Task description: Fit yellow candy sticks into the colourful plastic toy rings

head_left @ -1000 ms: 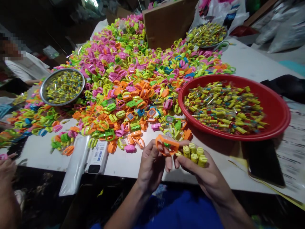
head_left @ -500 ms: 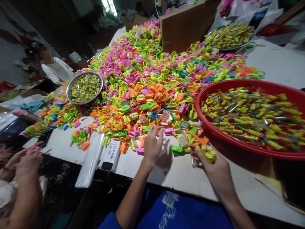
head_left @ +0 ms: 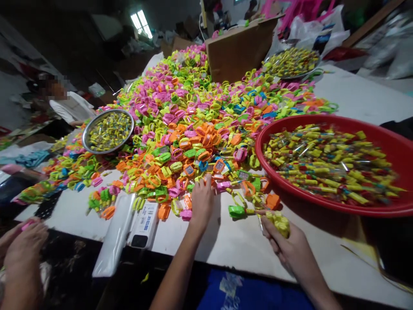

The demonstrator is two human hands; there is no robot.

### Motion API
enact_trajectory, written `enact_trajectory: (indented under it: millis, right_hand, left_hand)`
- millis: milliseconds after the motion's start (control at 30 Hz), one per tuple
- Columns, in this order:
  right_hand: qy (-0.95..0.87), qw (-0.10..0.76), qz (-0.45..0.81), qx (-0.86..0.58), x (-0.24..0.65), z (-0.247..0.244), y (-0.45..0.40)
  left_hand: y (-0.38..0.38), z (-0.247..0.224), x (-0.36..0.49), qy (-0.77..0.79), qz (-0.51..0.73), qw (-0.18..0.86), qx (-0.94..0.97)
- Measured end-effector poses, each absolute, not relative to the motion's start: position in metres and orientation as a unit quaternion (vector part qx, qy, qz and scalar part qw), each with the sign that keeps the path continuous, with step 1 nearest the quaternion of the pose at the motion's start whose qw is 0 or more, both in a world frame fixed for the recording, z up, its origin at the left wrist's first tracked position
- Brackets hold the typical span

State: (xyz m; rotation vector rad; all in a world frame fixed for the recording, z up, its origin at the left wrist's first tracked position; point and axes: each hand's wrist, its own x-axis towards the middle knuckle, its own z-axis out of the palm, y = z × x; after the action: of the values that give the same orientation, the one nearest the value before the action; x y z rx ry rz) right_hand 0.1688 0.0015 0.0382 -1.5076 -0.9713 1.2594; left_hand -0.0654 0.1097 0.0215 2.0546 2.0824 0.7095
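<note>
My left hand (head_left: 202,201) is at the front edge of a heap of toy watches (head_left: 180,142) in pink, orange, yellow and green plastic. Its fingers are curled together over the watches, with a bit of orange by the fingertips; what they grip is hidden. My right hand (head_left: 290,243) is closed around a bunch of small yellow-wrapped tubes (head_left: 279,223), just above the white table. Beside its fingertips lie a green toy watch (head_left: 237,211) and an orange toy watch (head_left: 272,201).
A red basin (head_left: 322,202) of yellow-wrapped tubes stands at the right. Metal bowls (head_left: 84,137) of similar pieces sit at left and far right. A white box (head_left: 145,224) and a plastic sleeve (head_left: 112,241) lie left. A co-worker's hands (head_left: 24,245) are at far left.
My left hand has gone from spread fingers to curled ones at the heap's edge. My right hand still holds the yellow bunch. The view has shifted slightly.
</note>
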Motion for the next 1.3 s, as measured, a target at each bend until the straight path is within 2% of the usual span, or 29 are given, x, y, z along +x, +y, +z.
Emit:
enact_trajectory:
  millis: [100,233,333,400,467,533,633,767,933,1033,1133,1300]
  right_hand:
    - [-0.400,0.415,0.569,-0.587,0.162,0.042,0.000]
    - [-0.430,0.430,0.542,-0.581,0.152,0.050,0.003]
    - [-0.416,0.446,0.569,-0.552,0.147,0.058,0.007]
    - [-0.406,0.447,0.597,-0.529,0.144,0.066,0.008]
    - [-0.404,0.445,0.619,-0.505,0.142,0.077,0.008]
    - [-0.402,0.450,0.638,-0.478,0.142,0.090,0.007]
    - [-0.380,0.474,0.650,-0.457,0.142,0.110,0.005]
    - [-0.343,0.502,0.655,-0.448,0.145,0.126,-0.001]
    - [-0.327,0.496,0.664,-0.454,0.149,0.132,-0.008]
    - [-0.302,0.501,0.663,-0.466,0.150,0.137,-0.010]
    - [-0.287,0.514,0.654,-0.476,0.152,0.143,-0.012]
    - [-0.302,0.505,0.661,-0.465,0.155,0.140,-0.011]
  left_hand:
    - [0.106,0.023,-0.069,0.677,0.287,0.101,0.671]
    - [0.101,0.039,-0.077,0.649,0.390,0.159,0.633]
    - [0.089,0.058,-0.078,0.632,0.457,0.197,0.594]
    - [0.076,0.071,-0.072,0.597,0.517,0.274,0.549]
    - [0.061,0.084,-0.062,0.537,0.571,0.398,0.477]
    - [0.045,0.095,-0.049,0.483,0.582,0.502,0.420]
    - [0.024,0.107,-0.031,0.461,0.557,0.539,0.432]
    - [0.008,0.115,-0.020,0.470,0.544,0.452,0.528]
    - [0.007,0.118,-0.023,0.430,0.522,0.175,0.716]
    - [0.009,0.118,-0.027,0.397,0.489,0.059,0.774]
    - [0.009,0.118,-0.030,0.388,0.462,0.016,0.797]
    - [0.008,0.121,-0.030,0.379,0.447,0.000,0.810]
